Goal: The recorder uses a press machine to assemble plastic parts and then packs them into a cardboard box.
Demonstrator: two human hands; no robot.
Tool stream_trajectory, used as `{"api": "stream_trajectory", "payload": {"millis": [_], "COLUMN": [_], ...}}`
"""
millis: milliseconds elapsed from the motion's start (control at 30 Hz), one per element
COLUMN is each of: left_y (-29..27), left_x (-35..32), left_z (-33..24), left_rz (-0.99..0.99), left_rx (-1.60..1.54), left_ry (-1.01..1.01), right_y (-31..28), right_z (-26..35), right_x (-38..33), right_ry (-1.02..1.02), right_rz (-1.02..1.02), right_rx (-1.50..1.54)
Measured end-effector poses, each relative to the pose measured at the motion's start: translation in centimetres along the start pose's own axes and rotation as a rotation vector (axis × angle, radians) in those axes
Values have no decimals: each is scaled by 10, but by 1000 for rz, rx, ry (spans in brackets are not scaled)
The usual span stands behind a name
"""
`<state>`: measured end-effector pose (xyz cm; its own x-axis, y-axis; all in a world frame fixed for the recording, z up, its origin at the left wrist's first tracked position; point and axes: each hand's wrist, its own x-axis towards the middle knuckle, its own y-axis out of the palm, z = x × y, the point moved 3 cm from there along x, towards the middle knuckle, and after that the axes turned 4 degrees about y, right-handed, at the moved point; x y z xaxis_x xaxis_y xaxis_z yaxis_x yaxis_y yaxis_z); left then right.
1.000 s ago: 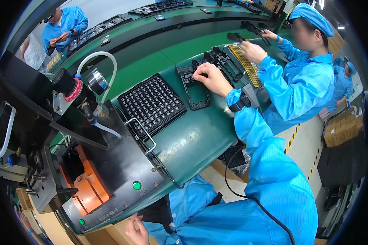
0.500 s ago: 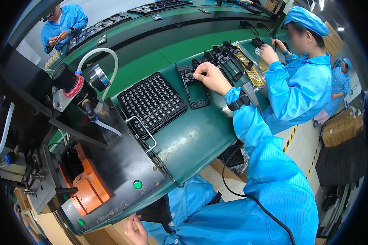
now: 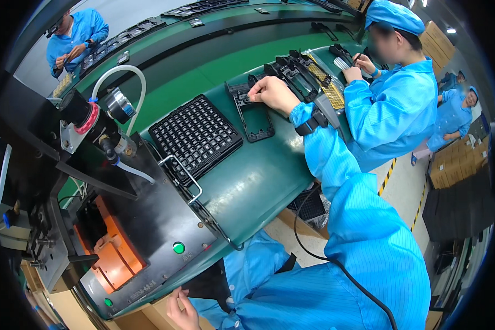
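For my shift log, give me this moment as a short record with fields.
right hand: fingers on a black plastic frame lying on the green bench
left hand: low at the bench's near edge, holding nothing
beside frame: black grid tray
press: black, with orange fixture
co-worker: in blue, working further along

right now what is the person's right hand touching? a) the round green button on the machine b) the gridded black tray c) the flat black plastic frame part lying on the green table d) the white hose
c: the right hand rests its fingers on the top end of the flat black plastic frame part on the green table, apart from the gridded black tray; the left hand sits low by the lap.
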<state>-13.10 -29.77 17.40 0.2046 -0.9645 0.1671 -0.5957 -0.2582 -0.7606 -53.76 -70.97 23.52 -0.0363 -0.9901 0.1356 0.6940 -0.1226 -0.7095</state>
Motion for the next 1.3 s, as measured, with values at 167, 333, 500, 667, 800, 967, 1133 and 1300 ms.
{"api": "stream_trajectory", "payload": {"millis": [167, 333, 500, 667, 800, 967, 1133, 1300], "left_y": [3, -2, -8, -22, -26, -41, -75, -97], "left_x": [-7, -8, -16, -14, -11, -19, -19, 15], "left_z": [12, 7, 16, 2, -4, 1, 0, -24], "left_rz": [12, -49, -74, -129, -132, -177, -296, -445], "left_rx": [-23, -63, -96, -20, 5, 65, 0, -55], "left_ry": [-48, 32, -29, 131, 202, 284, 340, 552], "right_y": [3, -2, 13, 39, 27, 2, -29, -5], "right_z": [-6, -3, 14, 15, 8, 24, 114, 198], "right_x": [16, -6, -83, -142, -149, -182, -266, -350], "right_ry": [63, -76, -470, -475, -437, -379, -329, -460], "right_rz": [144, -79, -315, -196, -88, 41, 10, 156], "right_rx": [45, 64, -60, -264, -319, -76, -18, 27]}}
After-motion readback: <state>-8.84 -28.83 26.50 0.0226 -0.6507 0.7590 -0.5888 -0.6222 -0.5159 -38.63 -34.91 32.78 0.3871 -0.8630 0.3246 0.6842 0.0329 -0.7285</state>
